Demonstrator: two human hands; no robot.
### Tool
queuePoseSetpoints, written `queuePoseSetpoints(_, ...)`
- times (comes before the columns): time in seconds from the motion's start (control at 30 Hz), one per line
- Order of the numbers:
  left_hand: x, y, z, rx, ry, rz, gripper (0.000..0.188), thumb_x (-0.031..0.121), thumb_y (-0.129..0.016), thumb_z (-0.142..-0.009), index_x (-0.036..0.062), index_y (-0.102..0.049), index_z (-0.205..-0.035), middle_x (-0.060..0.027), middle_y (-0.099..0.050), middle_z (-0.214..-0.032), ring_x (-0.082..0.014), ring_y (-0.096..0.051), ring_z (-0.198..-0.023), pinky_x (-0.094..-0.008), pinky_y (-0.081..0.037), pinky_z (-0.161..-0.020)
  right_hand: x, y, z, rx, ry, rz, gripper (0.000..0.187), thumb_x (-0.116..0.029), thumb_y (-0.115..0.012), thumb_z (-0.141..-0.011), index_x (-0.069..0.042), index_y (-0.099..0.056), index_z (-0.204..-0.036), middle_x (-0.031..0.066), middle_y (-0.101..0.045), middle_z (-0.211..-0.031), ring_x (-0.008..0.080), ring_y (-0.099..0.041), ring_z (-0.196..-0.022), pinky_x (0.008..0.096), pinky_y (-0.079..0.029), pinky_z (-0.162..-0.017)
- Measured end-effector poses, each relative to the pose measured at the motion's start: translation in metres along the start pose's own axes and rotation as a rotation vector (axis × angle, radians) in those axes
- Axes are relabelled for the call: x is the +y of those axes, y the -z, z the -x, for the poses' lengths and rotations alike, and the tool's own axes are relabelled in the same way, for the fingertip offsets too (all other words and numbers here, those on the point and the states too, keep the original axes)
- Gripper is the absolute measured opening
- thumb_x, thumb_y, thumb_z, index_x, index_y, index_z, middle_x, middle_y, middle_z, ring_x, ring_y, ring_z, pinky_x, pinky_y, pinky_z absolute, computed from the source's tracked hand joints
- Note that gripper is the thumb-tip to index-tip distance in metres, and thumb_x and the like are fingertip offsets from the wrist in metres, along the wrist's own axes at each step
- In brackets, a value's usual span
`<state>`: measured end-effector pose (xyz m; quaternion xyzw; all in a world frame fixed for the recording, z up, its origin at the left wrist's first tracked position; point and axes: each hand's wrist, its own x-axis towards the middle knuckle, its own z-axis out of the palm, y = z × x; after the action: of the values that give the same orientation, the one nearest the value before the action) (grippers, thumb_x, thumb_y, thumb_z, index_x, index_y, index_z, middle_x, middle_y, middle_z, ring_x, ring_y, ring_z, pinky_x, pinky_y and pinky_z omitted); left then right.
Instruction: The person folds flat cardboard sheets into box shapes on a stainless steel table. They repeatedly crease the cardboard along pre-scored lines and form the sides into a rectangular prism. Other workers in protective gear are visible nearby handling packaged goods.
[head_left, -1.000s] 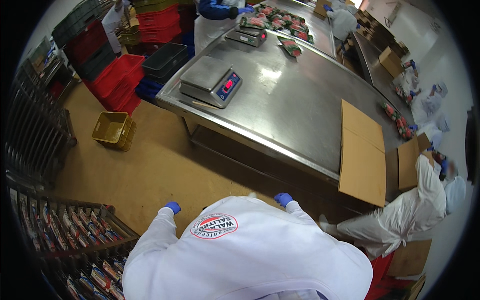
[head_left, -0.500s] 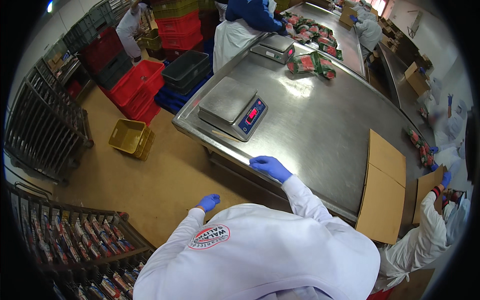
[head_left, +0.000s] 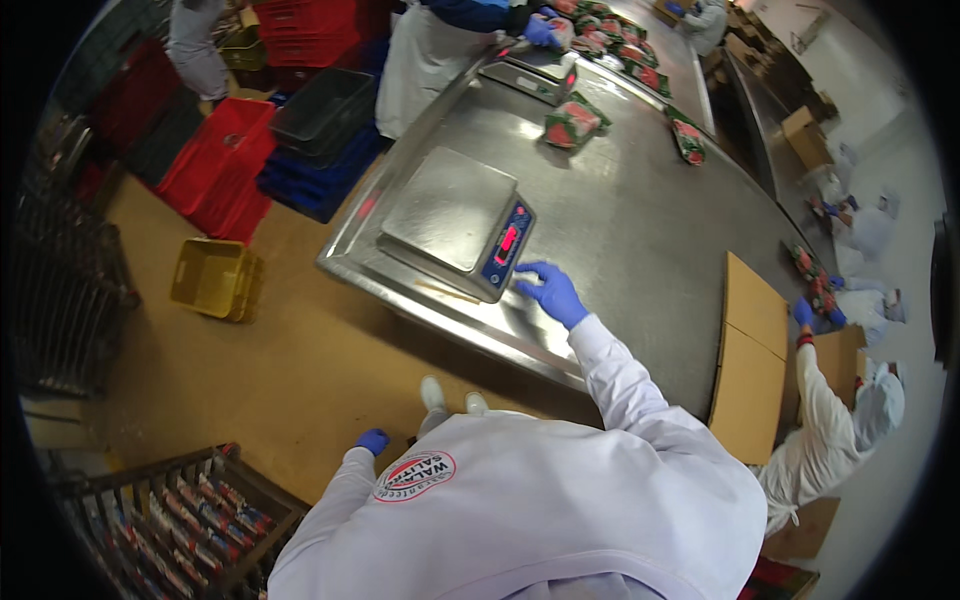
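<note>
My right hand (head_left: 555,296), in a blue glove, is over the steel table (head_left: 640,215) with its fingers apart and nothing in them. Its fingertips are at the lower corner of a bench scale (head_left: 455,222); whether they touch it I cannot tell. The scale has a bare steel platform and a blue panel (head_left: 507,246) with a lit red display. Low beside my body, over the floor, my left hand (head_left: 373,441) is curled closed in its blue glove, with nothing seen in it.
A flattened cardboard box (head_left: 748,350) lies along the table's right side. Farther up are a second scale (head_left: 528,80) and red-and-green packs (head_left: 577,122), near a co-worker in blue (head_left: 470,12). Yellow (head_left: 212,280) and red crates (head_left: 222,150) stand left. A rack (head_left: 190,520) holds packages.
My right hand has moved from the table's edge to the scale's panel, fingers spreading. My left hand has drawn back toward my body. A pack beyond the second scale has shifted apart from another.
</note>
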<state>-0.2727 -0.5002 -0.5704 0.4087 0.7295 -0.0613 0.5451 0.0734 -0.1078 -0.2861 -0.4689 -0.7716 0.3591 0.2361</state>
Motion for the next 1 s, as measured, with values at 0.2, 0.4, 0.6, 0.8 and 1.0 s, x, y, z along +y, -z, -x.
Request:
queuePoseSetpoints(0.2,0.024,0.040,-0.047,0.141,-0.173,0.069,0.021,0.022,-0.063,-0.080,0.0094,-0.072,-0.093,-0.0114,-0.070,-0.100,-0.0275,-0.066,-0.091,-0.0374,-0.051,-0.080,0.036,0.064,-0.122,0.304,0.088,0.483,0.041,-0.030,-0.072,-0.076,-0.009,-0.066,-0.110,0.0143,-0.063,-0.115,0.0339,-0.054,-0.111,0.0418,-0.044,-0.095)
queuePoseSetpoints(0.4,0.051,0.039,-0.045,0.127,-0.128,0.542,0.027,0.004,-0.061,-0.084,-0.0033,-0.063,-0.110,-0.0155,-0.068,-0.103,-0.0261,-0.066,-0.094,-0.0349,-0.052,-0.085,0.053,0.084,-0.279,0.274,0.030,0.831,0.051,-0.035,-0.070,-0.075,-0.014,-0.061,-0.121,0.0114,-0.054,-0.132,0.0371,-0.046,-0.123,0.0501,-0.040,-0.100)
queuePoseSetpoints(0.6,0.044,-0.015,0.031,0.221,0.116,0.786,0.030,0.011,-0.062,-0.085,-0.0037,-0.063,-0.112,-0.0168,-0.067,-0.109,-0.0261,-0.066,-0.098,-0.0347,-0.051,-0.089,0.083,0.078,-0.422,0.077,0.090,1.109,0.060,-0.037,-0.064,-0.079,-0.024,-0.050,-0.136,0.0071,-0.039,-0.146,0.0389,-0.031,-0.137,0.0622,-0.027,-0.107)
queuePoseSetpoints(0.8,0.053,-0.054,0.074,0.038,-0.156,-0.100,0.032,0.026,-0.064,-0.085,0.0065,-0.068,-0.111,-0.0127,-0.067,-0.111,-0.0275,-0.065,-0.101,-0.0339,-0.051,-0.089,0.155,0.089,-0.446,0.103,0.108,0.950,0.044,-0.037,-0.064,-0.077,-0.028,-0.062,-0.120,-0.0025,-0.037,-0.148,0.0415,-0.029,-0.134,0.0629,-0.034,-0.099)
queuePoseSetpoints(1.0,0.098,-0.033,0.027,0.012,-0.215,-0.084,0.037,0.000,-0.056,-0.076,0.0069,-0.068,-0.110,-0.0137,-0.066,-0.111,-0.0275,-0.062,-0.106,-0.0369,-0.051,-0.091,0.275,0.216,-0.392,0.306,0.032,1.060,0.035,-0.033,-0.060,-0.079,-0.027,-0.065,-0.114,-0.0018,-0.046,-0.138,0.0371,-0.044,-0.121,0.0586,-0.042,-0.089)
